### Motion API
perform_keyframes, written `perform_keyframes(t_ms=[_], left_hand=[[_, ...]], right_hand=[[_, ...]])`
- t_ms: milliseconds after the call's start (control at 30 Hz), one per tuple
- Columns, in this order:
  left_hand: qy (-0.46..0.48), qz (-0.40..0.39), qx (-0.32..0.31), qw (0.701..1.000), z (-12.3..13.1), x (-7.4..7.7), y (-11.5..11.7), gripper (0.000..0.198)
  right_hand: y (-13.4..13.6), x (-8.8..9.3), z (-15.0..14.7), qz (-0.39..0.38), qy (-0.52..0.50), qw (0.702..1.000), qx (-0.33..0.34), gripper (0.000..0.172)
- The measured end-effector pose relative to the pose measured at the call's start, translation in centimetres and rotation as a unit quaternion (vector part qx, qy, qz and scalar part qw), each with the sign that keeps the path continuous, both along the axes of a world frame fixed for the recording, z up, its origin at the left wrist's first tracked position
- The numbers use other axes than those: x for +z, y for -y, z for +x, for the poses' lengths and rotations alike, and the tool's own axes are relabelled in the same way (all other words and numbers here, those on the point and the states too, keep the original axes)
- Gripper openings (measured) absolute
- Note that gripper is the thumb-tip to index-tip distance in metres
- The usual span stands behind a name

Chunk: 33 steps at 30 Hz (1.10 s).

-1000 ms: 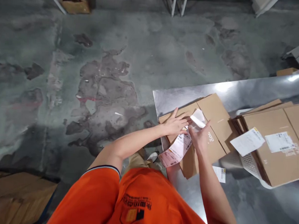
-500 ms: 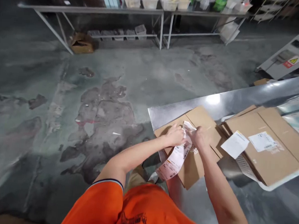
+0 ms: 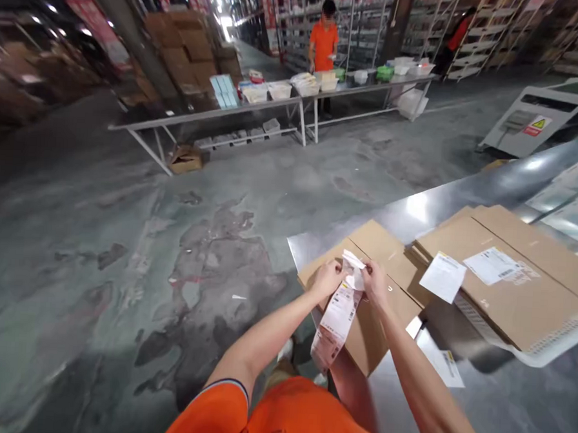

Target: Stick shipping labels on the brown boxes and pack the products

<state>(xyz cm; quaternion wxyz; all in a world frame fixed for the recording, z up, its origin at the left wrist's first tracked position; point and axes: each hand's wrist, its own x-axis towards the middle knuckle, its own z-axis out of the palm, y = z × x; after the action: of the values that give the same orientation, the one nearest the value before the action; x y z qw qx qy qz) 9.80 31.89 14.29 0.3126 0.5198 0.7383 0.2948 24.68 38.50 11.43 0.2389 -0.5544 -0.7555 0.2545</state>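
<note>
Both hands are closed on a strip of printed shipping labels [image 3: 340,315], whose long lower end hangs over the table's near edge. My left hand [image 3: 328,277] pinches the strip's left side near its top. On the opposite side, the fingers of my right hand [image 3: 374,282] grip its edge. Beneath my hands lies a flat brown cardboard box [image 3: 372,240] on the metal table. To the right, a stack of flattened cardboard boxes [image 3: 519,254] rests in a white basket [image 3: 548,356]. A stuck-on label [image 3: 492,264] and a white slip [image 3: 443,276] show on the stack.
More papers [image 3: 439,360] and a dark pen [image 3: 421,328] lie right of my right forearm. A long table [image 3: 211,117] with bins stands across the floor, a person in orange [image 3: 324,44] behind it. A grey machine [image 3: 521,122] is at the far right.
My view has tilted up, bringing in the shelves and the person behind the far table. My hands have moved slightly apart along the label strip's top. Papers beside my right forearm now show.
</note>
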Motion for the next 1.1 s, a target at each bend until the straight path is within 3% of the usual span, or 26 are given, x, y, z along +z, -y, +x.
perform_keyframes(t_ms=[67,133,200,267,333,400,500,600,733,800,933,1033,1100], left_hand=[[0.123,0.008,0.025,0.992,-0.1,0.4,0.2,0.027],[0.262,0.024,0.021,0.965,0.0,1.2,0.6,0.024],[0.343,0.047,0.022,0.938,0.2,2.4,1.2,0.02],[0.365,0.077,0.018,0.928,0.4,3.9,2.1,0.021],[0.366,0.092,-0.017,0.926,0.7,5.3,3.4,0.023],[0.366,0.092,-0.065,0.924,1.1,6.5,4.7,0.029],[0.371,0.085,-0.078,0.921,1.6,7.5,6.4,0.036],[0.36,0.096,-0.002,0.928,2.0,7.8,7.1,0.025],[0.275,0.167,0.067,0.944,2.1,8.0,7.8,0.021],[0.298,0.158,0.057,0.939,2.3,7.9,8.7,0.018],[0.386,0.002,0.002,0.922,2.7,7.1,11.6,0.034],[0.401,-0.035,0.042,0.914,3.1,6.1,13.5,0.036],[0.396,-0.008,0.085,0.914,3.4,5.7,14.0,0.036]], right_hand=[[1.2,0.9,0.2,0.011,-0.064,0.998,0.014,0.025],[2.7,2.2,0.7,0.007,-0.145,0.989,0.025,0.027],[4.1,3.9,1.3,-0.053,-0.243,0.968,0.019,0.037],[5.3,5.7,1.9,-0.181,-0.328,0.927,0.028,0.053],[6.2,7.3,2.4,-0.287,-0.373,0.88,0.073,0.056],[6.9,8.5,2.8,-0.298,-0.394,0.861,0.116,0.05],[8.1,9.6,3.1,-0.201,-0.377,0.895,0.13,0.041],[9.4,9.9,3.1,-0.124,-0.32,0.928,0.143,0.033],[10.9,9.8,3.3,-0.105,-0.272,0.95,0.115,0.041],[11.3,9.9,3.6,-0.108,-0.283,0.949,0.092,0.044],[11.2,10.2,4.8,-0.062,-0.319,0.945,0.028,0.045],[11.0,10.2,5.1,-0.054,-0.348,0.935,-0.039,0.046],[11.6,9.8,4.7,-0.116,-0.382,0.916,-0.035,0.049]])
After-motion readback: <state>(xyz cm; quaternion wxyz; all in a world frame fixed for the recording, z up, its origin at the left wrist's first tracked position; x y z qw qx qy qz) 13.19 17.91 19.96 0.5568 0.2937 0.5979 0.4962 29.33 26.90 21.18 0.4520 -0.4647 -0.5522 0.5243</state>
